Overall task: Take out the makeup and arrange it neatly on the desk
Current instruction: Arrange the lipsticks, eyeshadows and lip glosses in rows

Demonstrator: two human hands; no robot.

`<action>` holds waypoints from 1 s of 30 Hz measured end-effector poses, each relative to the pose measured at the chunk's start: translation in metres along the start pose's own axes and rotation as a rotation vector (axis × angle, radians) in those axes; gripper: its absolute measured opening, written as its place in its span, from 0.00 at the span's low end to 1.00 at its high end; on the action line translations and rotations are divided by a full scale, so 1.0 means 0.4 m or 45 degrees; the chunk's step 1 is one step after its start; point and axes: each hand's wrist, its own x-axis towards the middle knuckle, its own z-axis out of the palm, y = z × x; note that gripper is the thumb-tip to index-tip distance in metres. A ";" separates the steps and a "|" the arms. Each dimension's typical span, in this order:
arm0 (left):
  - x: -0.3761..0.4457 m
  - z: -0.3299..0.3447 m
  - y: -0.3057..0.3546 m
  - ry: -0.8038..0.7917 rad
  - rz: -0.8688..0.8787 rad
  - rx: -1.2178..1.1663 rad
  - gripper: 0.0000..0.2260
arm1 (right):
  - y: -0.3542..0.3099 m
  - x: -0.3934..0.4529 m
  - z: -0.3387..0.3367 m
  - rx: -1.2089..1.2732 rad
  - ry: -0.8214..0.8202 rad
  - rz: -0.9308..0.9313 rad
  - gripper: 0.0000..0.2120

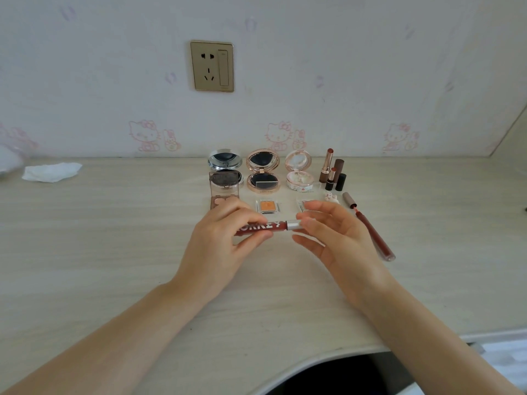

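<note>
Between both hands, above the pale wood-grain table point(114, 252), a dark red lip gloss tube point(268, 226) lies crosswise: the left hand point(219, 246) grips its body, the right hand point(336, 238) pinches its silver cap. Opened compacts point(262, 171) stand just beyond; bare tabletop runs to the curved near edge.
</note>
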 end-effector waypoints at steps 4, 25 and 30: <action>-0.001 0.000 0.002 -0.010 0.020 0.003 0.10 | 0.003 0.003 0.003 -0.035 0.017 0.061 0.08; 0.002 -0.002 0.010 0.016 -0.020 0.017 0.08 | -0.005 0.003 -0.005 0.171 -0.019 0.025 0.16; 0.003 -0.003 0.012 0.023 -0.054 0.006 0.08 | -0.009 0.002 -0.006 0.227 0.016 0.004 0.15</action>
